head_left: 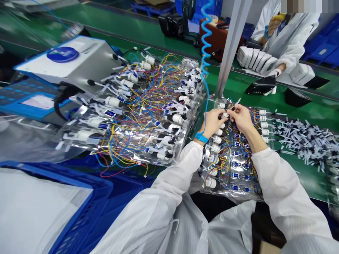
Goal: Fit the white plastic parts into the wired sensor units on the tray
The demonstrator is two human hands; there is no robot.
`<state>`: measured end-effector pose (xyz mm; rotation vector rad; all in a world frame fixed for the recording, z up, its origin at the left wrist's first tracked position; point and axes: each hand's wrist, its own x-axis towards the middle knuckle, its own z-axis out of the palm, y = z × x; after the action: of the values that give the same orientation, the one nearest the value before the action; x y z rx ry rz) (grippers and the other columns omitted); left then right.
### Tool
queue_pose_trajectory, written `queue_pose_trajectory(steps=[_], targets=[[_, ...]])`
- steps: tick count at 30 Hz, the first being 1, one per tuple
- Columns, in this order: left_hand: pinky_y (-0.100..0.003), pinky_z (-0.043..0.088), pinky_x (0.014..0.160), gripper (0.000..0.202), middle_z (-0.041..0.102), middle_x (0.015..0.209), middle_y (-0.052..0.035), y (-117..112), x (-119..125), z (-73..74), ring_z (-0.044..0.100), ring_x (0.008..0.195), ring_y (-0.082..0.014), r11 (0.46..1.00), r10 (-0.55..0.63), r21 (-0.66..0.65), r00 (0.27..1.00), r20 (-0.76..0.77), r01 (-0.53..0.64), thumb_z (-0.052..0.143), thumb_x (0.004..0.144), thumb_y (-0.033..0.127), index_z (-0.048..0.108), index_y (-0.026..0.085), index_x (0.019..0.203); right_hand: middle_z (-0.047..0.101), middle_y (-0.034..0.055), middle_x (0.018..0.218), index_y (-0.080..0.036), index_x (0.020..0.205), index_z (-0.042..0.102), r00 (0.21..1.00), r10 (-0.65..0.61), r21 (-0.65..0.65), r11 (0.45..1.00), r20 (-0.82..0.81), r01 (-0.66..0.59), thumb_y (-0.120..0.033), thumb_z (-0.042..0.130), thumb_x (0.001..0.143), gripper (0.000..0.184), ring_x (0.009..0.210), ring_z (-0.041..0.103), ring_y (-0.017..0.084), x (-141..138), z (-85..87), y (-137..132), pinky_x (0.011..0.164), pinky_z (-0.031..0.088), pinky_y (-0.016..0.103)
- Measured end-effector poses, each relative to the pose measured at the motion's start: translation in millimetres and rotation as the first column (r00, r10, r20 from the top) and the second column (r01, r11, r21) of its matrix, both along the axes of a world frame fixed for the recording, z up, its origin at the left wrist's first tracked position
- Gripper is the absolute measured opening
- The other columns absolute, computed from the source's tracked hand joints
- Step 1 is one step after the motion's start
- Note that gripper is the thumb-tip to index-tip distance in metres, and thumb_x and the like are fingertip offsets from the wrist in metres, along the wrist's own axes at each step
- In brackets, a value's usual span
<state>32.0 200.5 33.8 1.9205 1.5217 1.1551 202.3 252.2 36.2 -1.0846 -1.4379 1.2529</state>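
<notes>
On a green bench point(238, 88) a clear tray point(238, 194) of wired pieces lies near. The left hand point(212, 121) and right hand point(242, 118) meet at its far end, fingertips pinched together on a white part point(226, 114). The loose wires point(225, 162) could snag and drag neighbouring pieces out. The pinch itself is too small to make out.

Left hand point(212, 122), right hand point(243, 118) on cap point(226, 114)

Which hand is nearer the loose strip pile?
Right. Right hand is left of the strip pile; left hand lies farther left, across the white connector both pinch.
</notes>
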Motion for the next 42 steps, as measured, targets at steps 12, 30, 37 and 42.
queue_pose_trajectory(steps=[12, 30, 37, 42], targets=[[-0.040, 0.053, 0.101, 0.020, 0.084, 0.113, -0.0057, 1.4, 2.8, 2.4, 0.076, 0.108, -0.0257, 0.998, 0.032, -0.054, 0.999, -0.042, -0.034, 0.082, 0.091, 0.025, 0.081, 0.024, 0.112, 0.054, -0.0047, 0.063, -0.025, 0.077, 0.050, 1.000, -0.012, 0.088, 0.996, 0.010, 0.011, -0.041, 0.088, 0.076, 0.041, 0.050, 0.048, 0.012, -3.6, -1.7, -1.9, 0.049, 0.039, 0.029], [-0.040, 0.050, 0.106, 0.029, 0.082, 0.124, -0.0071, 1.9, 0.8, 2.4, 0.073, 0.118, -0.0265, 0.998, -0.014, -0.055, 0.992, -0.122, 0.007, 0.073, 0.099, 0.030, 0.079, 0.026, 0.127, 0.066, -0.0008, 0.075, -0.020, 0.093, 0.072, 0.995, 0.055, -0.064, 0.996, -0.088, -0.061, -0.035, 0.086, 0.071, 0.030, 0.060, 0.048, 0.011, 2.2, 5.7, 0.1, 0.056, 0.037, 0.028], [-0.042, 0.050, 0.103, 0.031, 0.082, 0.123, -0.0078, 2.3, 0.9, -0.7, 0.072, 0.116, -0.0278, 0.999, -0.011, -0.040, 0.990, -0.142, 0.005, 0.073, 0.099, 0.029, 0.078, 0.026, 0.129, 0.069, -0.0006, 0.083, -0.023, 0.087, 0.069, 0.999, 0.045, 0.062, 0.997, -0.012, -0.044, -0.032, 0.085, 0.072, 0.023, 0.062, 0.053, 0.012, 1.7, 8.9, -3.3, 0.062, 0.046, 0.030], [-0.041, 0.051, 0.101, 0.028, 0.082, 0.121, -0.0075, 1.6, 0.9, -0.2, 0.073, 0.113, -0.0278, 0.999, -0.010, -0.031, 0.992, -0.122, 0.007, 0.073, 0.098, 0.029, 0.079, 0.027, 0.125, 0.069, 0.0009, 0.083, -0.024, 0.093, 0.068, 0.988, -0.055, 0.177, 0.984, 0.145, 0.028, -0.034, 0.082, 0.079, 0.022, 0.066, 0.058, 0.017, 0.1, 6.1, -1.8, 0.066, 0.052, 0.034]])
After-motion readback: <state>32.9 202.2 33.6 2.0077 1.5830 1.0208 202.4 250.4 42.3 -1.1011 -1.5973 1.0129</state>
